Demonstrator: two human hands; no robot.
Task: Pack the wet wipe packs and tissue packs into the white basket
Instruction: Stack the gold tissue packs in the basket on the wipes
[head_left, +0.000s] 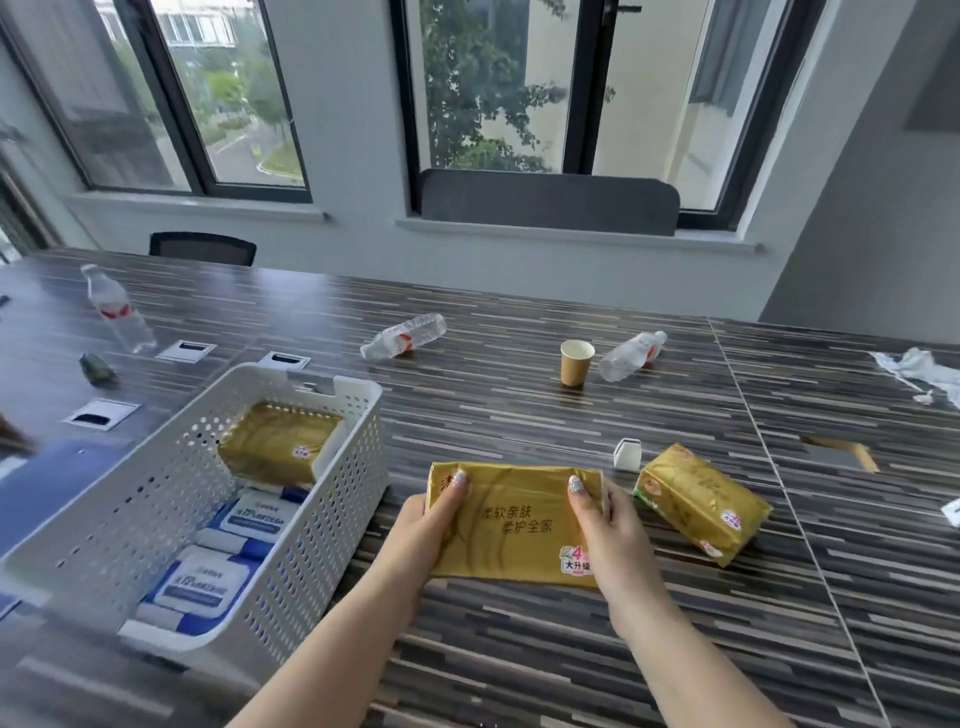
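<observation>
A gold tissue pack (517, 525) is gripped at both ends, just above the striped table: my left hand (426, 530) holds its left end, my right hand (605, 525) its right end. To the left stands the white perforated basket (332, 499). Inside it lie one gold tissue pack (278, 441) at the far end and two blue-and-white wet wipe packs, one in the middle (254, 519) and one at the near end (200, 579). Another gold tissue pack (701, 501) lies on the table to the right of my hands.
Beyond my hands stand a paper cup (575, 362) and a small white holder (627, 453). Two water bottles lie on the table (405, 336) (631, 354); a third bottle stands at far left (117, 309). Crumpled wrapping (922, 371) lies at the right edge.
</observation>
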